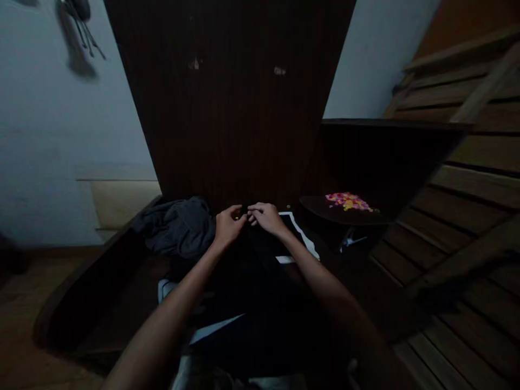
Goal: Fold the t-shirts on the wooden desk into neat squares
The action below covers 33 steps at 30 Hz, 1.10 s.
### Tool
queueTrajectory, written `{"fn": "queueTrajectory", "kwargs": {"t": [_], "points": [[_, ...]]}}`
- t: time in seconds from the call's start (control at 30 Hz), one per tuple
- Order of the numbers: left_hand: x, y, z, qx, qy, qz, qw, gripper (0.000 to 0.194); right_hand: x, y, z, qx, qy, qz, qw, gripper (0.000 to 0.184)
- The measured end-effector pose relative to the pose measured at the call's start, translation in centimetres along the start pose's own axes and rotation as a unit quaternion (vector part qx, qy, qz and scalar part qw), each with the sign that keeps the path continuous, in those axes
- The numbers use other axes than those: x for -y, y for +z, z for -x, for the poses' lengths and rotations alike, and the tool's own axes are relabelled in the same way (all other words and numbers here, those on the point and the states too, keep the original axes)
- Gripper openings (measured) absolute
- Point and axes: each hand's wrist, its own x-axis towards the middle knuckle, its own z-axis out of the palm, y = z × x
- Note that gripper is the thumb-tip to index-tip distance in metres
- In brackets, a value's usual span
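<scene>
In the middle of the view, my left hand (229,225) and my right hand (265,216) are close together, fingertips almost meeting. Both have their fingers bent in a pinch on the upper edge of a black garment (260,287). The garment runs down from the hands towards me; the dimness hides what kind it is. A tiny yellow spot shows by my left fingertips, too small to name. Beside my left hand lies a bunched dark grey cloth (181,226). Under my right forearm, a flat dark thing with a white border (304,238) shows on the surface.
A tall dark wooden panel (235,108) stands right behind the hands. To the right, a rounded dark shelf (312,206) bears a heap of pink and yellow petal-like bits (348,201). Wooden slats (483,189) rise at far right. A raised dark edge (93,276) borders the left.
</scene>
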Motion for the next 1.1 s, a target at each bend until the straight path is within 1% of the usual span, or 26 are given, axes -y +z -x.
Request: {"fn": "queueTrajectory", "kwargs": {"t": [0.03, 0.07, 0.13, 0.17, 0.23, 0.3, 0.33, 0.4, 0.47, 0.53, 0.6, 0.63, 0.7, 0.77, 0.87, 0.97, 1.1], "points": [[0.0, -0.2, 0.0, 0.006, 0.01, 0.01, 1.0, 0.029, 0.2, -0.4, -0.1, -0.038, -0.038, 0.034, 0.998, 0.029], [-0.1, -0.3, 0.0, 0.012, 0.018, 0.023, 0.999, 0.029, 0.4, -0.9, -0.2, -0.065, -0.073, 0.062, 0.993, 0.032], [-0.2, -0.6, 0.0, 0.023, 0.032, 0.06, 0.997, 0.027, 0.9, -1.6, -0.5, -0.081, -0.134, 0.099, 0.983, 0.041], [-0.3, -0.7, 0.0, 0.03, 0.042, 0.086, 0.995, 0.026, 1.2, -2.0, -0.7, -0.07, -0.165, 0.112, 0.977, 0.045], [-0.5, -1.0, -0.2, 0.038, 0.047, 0.146, 0.988, 0.024, 1.8, -2.5, -1.3, -0.01, -0.205, 0.105, 0.973, 0.046], [-0.8, -1.2, -0.4, 0.036, 0.034, 0.203, 0.978, 0.027, 2.2, -2.9, -2.0, 0.06, -0.201, 0.064, 0.976, 0.038], [-0.9, -1.3, -0.6, 0.033, 0.026, 0.226, 0.973, 0.029, 2.4, -3.1, -2.3, 0.083, -0.189, 0.041, 0.978, 0.033], [-1.1, -1.7, -0.7, 0.022, 0.024, 0.236, 0.971, 0.03, 2.6, -3.3, -2.9, 0.097, -0.162, 0.012, 0.982, 0.023], [-1.3, -2.0, -0.6, 0.001, 0.039, 0.194, 0.98, 0.025, 2.7, -3.3, -3.3, 0.085, -0.149, 0.005, 0.985, 0.017], [-1.7, -2.4, -0.1, -0.017, 0.063, 0.125, 0.99, 0.02, 2.7, -3.2, -3.5, 0.073, -0.143, 0.007, 0.987, 0.015], [-2.1, -2.5, 0.9, -0.033, 0.082, 0.048, 0.995, 0.019, 2.7, -3.0, -3.6, 0.067, -0.142, 0.015, 0.988, 0.015], [-2.2, -2.4, 1.4, -0.039, 0.084, 0.009, 0.996, 0.02, 2.7, -2.9, -3.6, 0.067, -0.142, 0.021, 0.987, 0.015], [-2.5, -2.2, 2.7, -0.041, 0.064, -0.067, 0.995, 0.025, 2.8, -2.7, -3.6, 0.068, -0.147, 0.033, 0.986, 0.017], [-2.5, -1.9, 3.8, -0.024, 0.025, -0.125, 0.992, 0.027, 2.9, -2.7, -3.5, 0.075, -0.151, 0.045, 0.985, 0.018], [-2.2, -1.5, 5.2, 0.017, -0.021, -0.184, 0.983, 0.021, 3.0, -2.9, -3.5, 0.084, -0.157, 0.066, 0.982, 0.018], [-1.6, -1.4, 6.3, 0.051, -0.024, -0.218, 0.974, 0.016, 2.9, -3.3, -3.5, 0.078, -0.158, 0.082, 0.981, 0.018], [-0.8, -1.6, 7.6, 0.064, -0.016, -0.242, 0.968, 0.015, 2.5, -4.0, -3.5, 0.058, -0.148, 0.087, 0.983, 0.016]]}}
